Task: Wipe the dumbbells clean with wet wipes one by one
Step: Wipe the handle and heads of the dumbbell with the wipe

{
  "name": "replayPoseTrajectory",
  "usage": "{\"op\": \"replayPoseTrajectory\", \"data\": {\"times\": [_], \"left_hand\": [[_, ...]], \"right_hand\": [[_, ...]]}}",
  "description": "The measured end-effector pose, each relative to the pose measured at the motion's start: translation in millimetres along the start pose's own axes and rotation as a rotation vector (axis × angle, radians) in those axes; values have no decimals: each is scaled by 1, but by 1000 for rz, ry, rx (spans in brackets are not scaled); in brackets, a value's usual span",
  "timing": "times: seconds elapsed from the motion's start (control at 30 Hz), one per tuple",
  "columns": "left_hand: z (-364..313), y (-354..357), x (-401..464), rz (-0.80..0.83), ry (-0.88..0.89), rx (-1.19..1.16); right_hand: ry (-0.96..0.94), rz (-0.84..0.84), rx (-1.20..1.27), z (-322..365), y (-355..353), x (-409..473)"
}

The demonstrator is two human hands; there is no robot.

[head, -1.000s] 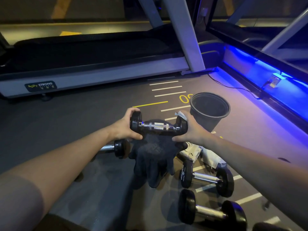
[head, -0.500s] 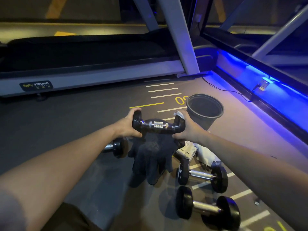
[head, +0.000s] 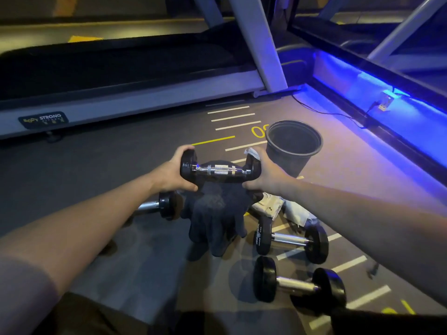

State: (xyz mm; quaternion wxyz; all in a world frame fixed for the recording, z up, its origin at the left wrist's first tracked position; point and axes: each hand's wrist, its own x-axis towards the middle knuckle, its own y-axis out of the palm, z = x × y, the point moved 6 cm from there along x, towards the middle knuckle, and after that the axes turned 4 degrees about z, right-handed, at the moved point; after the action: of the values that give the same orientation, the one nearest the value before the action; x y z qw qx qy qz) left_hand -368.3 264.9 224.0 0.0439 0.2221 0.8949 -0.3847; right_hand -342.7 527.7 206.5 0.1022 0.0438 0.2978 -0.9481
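A small black dumbbell (head: 220, 169) with a chrome, knurled handle is held level above the floor (head: 121, 180), in front of the person and near the middle of the view. The left hand (head: 173, 172) is curled round the left weight head, with fingers over its top and the thumb beneath. The right hand (head: 264, 174) is curled round the right weight head, and a white wet wipe (head: 252, 152) is pinched between the fingers and that head, only a crumpled corner of it being visible above the hand. A dark cloth (head: 217, 213) hangs below the held dumbbell; whether it is gripped by either hand cannot be told. Three further dumbbells lie on the floor: one (head: 159, 206) partly hidden behind the left wrist and just beside the cloth, a second (head: 291, 239) to the right of the cloth, and a third (head: 298, 285) nearer the person, close to the right forearm. A white wipe packet (head: 271, 206) lies on the floor just below the right wrist, with crumpled white material (head: 298, 213) touching its right side. A black bucket (head: 294, 145) stands upright beyond the right hand, on the painted floor lines. A treadmill (head: 116, 76) runs along the far edge of the floor, and a blue-lit strip (head: 387, 117) borders the right edge.
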Motion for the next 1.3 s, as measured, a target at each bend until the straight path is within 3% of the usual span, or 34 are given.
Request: {"op": "replayPoseTrajectory", "data": {"times": [0.6, 0.9, 1.1, 1.3], "left_hand": [[-3, 2, -10, -118, -60, 1], [-72, 2, -13, -246, 69, 63], [-127, 66, -19, -155, 166, 100], [-127, 174, -23, -2, 145, 52]], "right_hand": [[-26, -36, 101, -5, 8, -1], [-151, -149, 107, 7, -56, -34], [-102, -159, 164, -26, -102, -104], [64, -92, 210, -111, -102, -174]]}}
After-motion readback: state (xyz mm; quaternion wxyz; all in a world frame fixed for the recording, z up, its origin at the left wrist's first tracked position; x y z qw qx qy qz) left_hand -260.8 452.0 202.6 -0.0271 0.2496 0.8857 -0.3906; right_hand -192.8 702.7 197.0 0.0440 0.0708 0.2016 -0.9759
